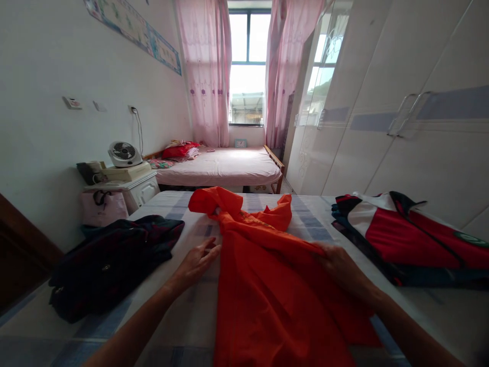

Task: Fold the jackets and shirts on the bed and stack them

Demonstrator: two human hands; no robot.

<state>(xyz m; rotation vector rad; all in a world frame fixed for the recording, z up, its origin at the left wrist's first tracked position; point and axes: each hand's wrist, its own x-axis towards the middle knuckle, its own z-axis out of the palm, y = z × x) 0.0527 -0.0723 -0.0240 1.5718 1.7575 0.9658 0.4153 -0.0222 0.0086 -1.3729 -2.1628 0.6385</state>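
An orange garment point(263, 285) lies spread over the bed in front of me, its far end bunched up; whether it is a shirt or a jacket I cannot tell. My right hand point(342, 267) grips its right edge, the fingers closed on the cloth and lifting it a little. Just off the left edge of the garment hovers my left hand point(200, 260), fingers apart and holding nothing. Both hands are over the bed's blue and white checked sheet point(183, 300).
Dark clothing point(114, 260) lies in a heap on the left. At right is a stack topped by a red, white and black jacket point(412, 229). Beyond stand a second bed point(225, 171), a small fan point(124, 153) on a cabinet, and a white wardrobe point(367, 92).
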